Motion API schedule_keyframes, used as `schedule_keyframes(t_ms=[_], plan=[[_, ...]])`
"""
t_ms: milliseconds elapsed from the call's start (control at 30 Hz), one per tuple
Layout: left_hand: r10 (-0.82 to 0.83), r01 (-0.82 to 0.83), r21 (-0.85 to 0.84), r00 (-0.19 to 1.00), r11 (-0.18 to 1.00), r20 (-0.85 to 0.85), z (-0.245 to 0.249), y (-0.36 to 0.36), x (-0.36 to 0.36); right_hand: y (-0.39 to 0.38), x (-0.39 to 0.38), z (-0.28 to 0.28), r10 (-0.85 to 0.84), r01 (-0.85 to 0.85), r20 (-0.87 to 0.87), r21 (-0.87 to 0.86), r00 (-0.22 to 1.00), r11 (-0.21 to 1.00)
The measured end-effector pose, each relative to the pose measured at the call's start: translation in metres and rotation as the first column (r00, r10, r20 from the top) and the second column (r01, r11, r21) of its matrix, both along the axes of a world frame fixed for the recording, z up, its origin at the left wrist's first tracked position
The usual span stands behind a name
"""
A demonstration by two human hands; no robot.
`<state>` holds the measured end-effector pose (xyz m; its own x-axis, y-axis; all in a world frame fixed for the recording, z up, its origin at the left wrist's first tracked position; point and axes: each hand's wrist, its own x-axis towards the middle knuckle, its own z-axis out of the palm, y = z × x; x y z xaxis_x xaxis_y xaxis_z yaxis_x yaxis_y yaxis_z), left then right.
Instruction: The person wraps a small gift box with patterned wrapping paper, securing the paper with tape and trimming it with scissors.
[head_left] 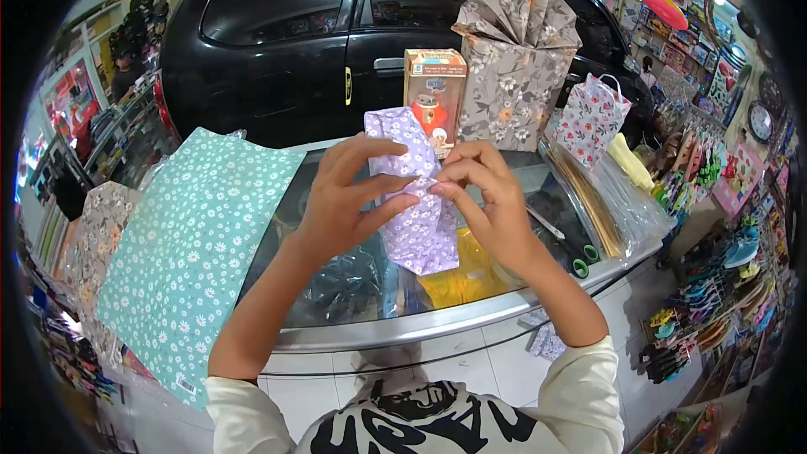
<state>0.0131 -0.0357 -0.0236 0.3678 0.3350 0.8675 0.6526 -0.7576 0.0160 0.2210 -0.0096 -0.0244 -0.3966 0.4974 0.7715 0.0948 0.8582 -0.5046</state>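
A purple floral paper package (416,231) stands on the glass counter in front of me, its paper folded and creased along the middle. My left hand (349,189) is on its left side, with the thumb and fingertips pinching the paper near the middle. From the right, my right hand (483,189) pinches the same paper between thumb and fingers, close to the left fingertips. What the paper encloses is hidden. Just behind it stands a boxed figure (435,101) with a clear window.
Green daisy paper (202,235) covers the counter's left. Behind are a grey floral bag (508,84), a small white floral bag (588,122) and a black car (277,42). Green-handled scissors (582,262) and plastic-wrapped sheets (605,210) lie right. The glass counter's metal edge (403,328) is nearest me.
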Motion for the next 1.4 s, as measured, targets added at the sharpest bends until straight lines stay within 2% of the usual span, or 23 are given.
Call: schedule_keyframes(t_ms=[33, 67, 167, 267, 367, 467, 567, 667, 767, 867, 967, 1067, 1100, 1167, 1200, 1267, 1300, 1367, 1400], plan=[[0.002, -0.002, 0.023, 1.0, 1.0, -0.017, -0.002, 0.002, -0.001, 0.001, 0.0, 0.001, 0.028, -0.028, 0.006, -0.061, 1.0, 0.998], [-0.038, 0.038, -0.078, 0.999, 0.996, -0.002, -0.008, 0.004, -0.004, 0.002, 0.0, 0.002, 0.025, -0.024, 0.018, -0.062, 1.0, 0.998], [0.005, 0.011, -0.175, 0.996, 0.984, 0.092, -0.006, 0.0, -0.004, 0.004, -0.002, 0.011, 0.094, -0.082, 0.064, -0.16, 0.994, 0.984], [0.016, -0.016, -0.084, 1.0, 0.996, -0.004, -0.001, 0.002, -0.009, 0.008, -0.004, 0.011, 0.128, -0.115, 0.071, -0.167, 0.989, 0.979], [0.03, -0.032, -0.169, 0.999, 0.985, -0.015, 0.001, 0.001, -0.008, 0.009, -0.004, 0.006, 0.168, -0.164, 0.034, -0.111, 0.985, 0.98], [0.046, -0.053, -0.165, 0.998, 0.985, -0.046, -0.004, 0.0, -0.01, 0.011, -0.004, 0.007, 0.125, -0.132, 0.074, 0.097, 0.989, 0.986], [0.086, -0.095, -0.064, 0.989, 0.993, -0.123, 0.0, 0.001, -0.014, 0.01, -0.005, 0.006, 0.147, -0.145, 0.062, -0.03, 0.987, 0.989], [-0.021, 0.017, -0.125, 0.999, 0.992, -0.026, -0.003, 0.006, -0.016, 0.011, -0.005, 0.01, 0.103, -0.097, 0.078, -0.072, 0.992, 0.993], [-0.083, 0.106, -0.133, 0.983, 0.986, 0.165, -0.013, 0.008, -0.015, 0.017, -0.011, 0.007, 0.158, -0.151, 0.014, -0.223, 0.987, 0.963], [-0.077, 0.159, -0.233, 0.942, 0.959, 0.326, -0.013, 0.004, -0.007, 0.027, -0.009, -0.003, 0.206, -0.191, 0.03, -0.256, 0.978, 0.948], [-0.081, 0.211, -0.3, 0.917, 0.93, 0.391, -0.01, 0.001, -0.006, 0.01, -0.024, -0.004, 0.17, -0.232, -0.21, -0.321, 0.963, 0.918], [-0.03, 0.251, -0.375, 0.862, 0.892, 0.506, -0.006, -0.004, 0.001, 0.013, -0.024, -0.008, 0.207, -0.255, -0.192, -0.273, 0.959, 0.927], [0.003, 0.268, -0.408, 0.833, 0.873, 0.553, -0.005, -0.005, 0.004, 0.014, -0.025, -0.008, 0.229, -0.296, -0.227, -0.328, 0.947, 0.897], [-0.022, 0.251, -0.354, 0.841, 0.901, 0.541, -0.001, -0.005, 0.009, 0.016, -0.027, -0.006, 0.262, -0.376, -0.301, -0.429, 0.917, 0.821], [-0.035, 0.245, -0.326, 0.844, 0.913, 0.535, 0.0, -0.005, 0.009, 0.016, -0.029, -0.009, 0.261, -0.367, -0.295, -0.402, 0.919, 0.839], [-0.042, 0.194, -0.338, 0.912, 0.921, 0.409, 0.001, -0.001, 0.003, 0.016, -0.035, -0.014, 0.255, -0.345, -0.282, -0.344, 0.925, 0.873], [-0.045, 0.169, -0.343, 0.938, 0.924, 0.343, 0.001, -0.001, 0.002, 0.013, -0.033, -0.013, 0.235, -0.326, -0.267, -0.38, 0.935, 0.866], [-0.045, 0.161, -0.326, 0.941, 0.931, 0.336, 0.001, -0.002, 0.001, 0.009, -0.027, -0.008, 0.196, -0.286, -0.238, -0.446, 0.951, 0.848], [-0.047, 0.158, -0.314, 0.942, 0.936, 0.333, 0.002, -0.002, 0.0, 0.01, -0.021, -0.009, 0.17, -0.222, -0.176, -0.339, 0.97, 0.914]])
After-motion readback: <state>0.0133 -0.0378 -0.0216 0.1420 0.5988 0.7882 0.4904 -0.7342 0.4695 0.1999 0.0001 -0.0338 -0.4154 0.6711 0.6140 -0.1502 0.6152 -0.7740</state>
